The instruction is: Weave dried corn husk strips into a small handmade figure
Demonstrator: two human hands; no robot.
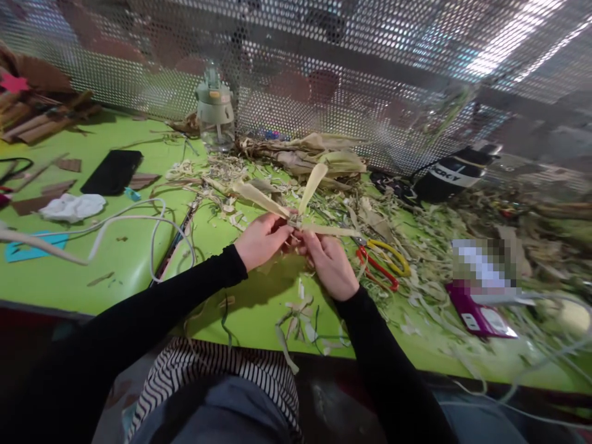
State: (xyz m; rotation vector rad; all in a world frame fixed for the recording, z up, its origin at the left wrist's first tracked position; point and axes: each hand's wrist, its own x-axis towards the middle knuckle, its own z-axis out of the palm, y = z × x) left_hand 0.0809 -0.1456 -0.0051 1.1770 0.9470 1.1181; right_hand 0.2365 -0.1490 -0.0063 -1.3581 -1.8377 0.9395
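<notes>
Both hands meet over the green table [277, 296], fingers pinched at the base of a small bunch of dried corn husk strips [313, 185]. My left hand [263, 239] is closed on the bunch from the left, one pale strip fanning out above it. From the right, my right hand [330, 262] pinches the same base, where another strip points out sideways. The fingertips partly hide the join between the strips. Scissors [382, 262] with red and yellow handles lie just right of my right hand. Cut husk scraps [296, 317] are scattered below the hands.
A black phone [112, 172], white cable [124, 217] and crumpled white tissue [73, 207] lie left. A clear bottle [216, 114] stands by the perforated metal screen [287, 80]. Husks [319, 154] are piled behind; a black bottle [451, 174] and purple packet [481, 311] are right.
</notes>
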